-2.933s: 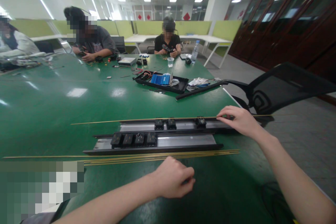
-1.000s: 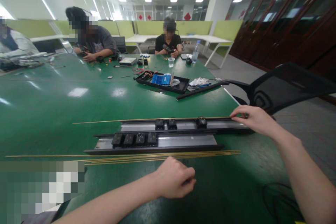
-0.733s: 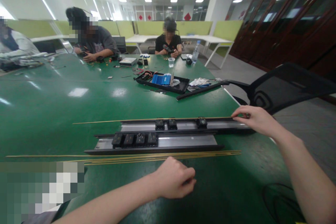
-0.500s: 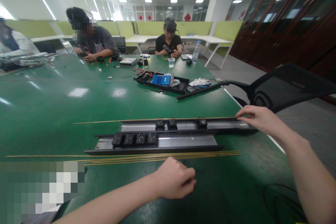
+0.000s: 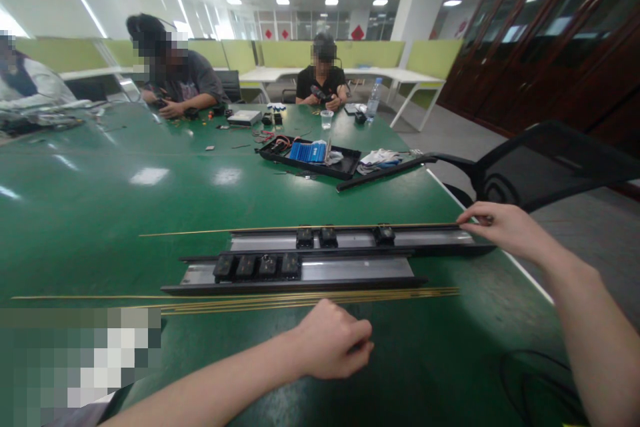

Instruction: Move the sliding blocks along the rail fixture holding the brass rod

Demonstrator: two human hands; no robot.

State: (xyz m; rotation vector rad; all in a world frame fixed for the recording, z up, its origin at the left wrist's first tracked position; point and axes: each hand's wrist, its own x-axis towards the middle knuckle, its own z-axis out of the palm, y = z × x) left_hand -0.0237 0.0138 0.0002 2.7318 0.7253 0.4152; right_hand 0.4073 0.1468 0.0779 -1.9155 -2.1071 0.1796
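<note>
My right hand point(image 5: 487, 223) pinches the right end of a thin brass rod point(image 5: 200, 233), at the far edge of a long black-edged metal rail point(image 5: 430, 238). That rod lies along the rail's far edge and sticks out past its left end. In the rail sit three black blocks point(image 5: 327, 237). A shorter rail point(image 5: 355, 269) lies nearer, with several black blocks point(image 5: 245, 267) side by side in its left half. My left hand point(image 5: 335, 340) is curled closed on the table, just in front of several loose brass rods point(image 5: 390, 295); nothing shows in it.
Beyond the rails are a black tray point(image 5: 345, 165) with a blue pack, white gloves point(image 5: 383, 159) and a dark bar point(image 5: 385, 173). A mesh chair point(image 5: 555, 160) stands at the right edge. People sit across the green table point(image 5: 110, 193). A black cable point(image 5: 510, 373) hangs lower right.
My right hand has shifted slightly right at the rail's far end. The brass rod, the rails and my left hand look almost unchanged.
</note>
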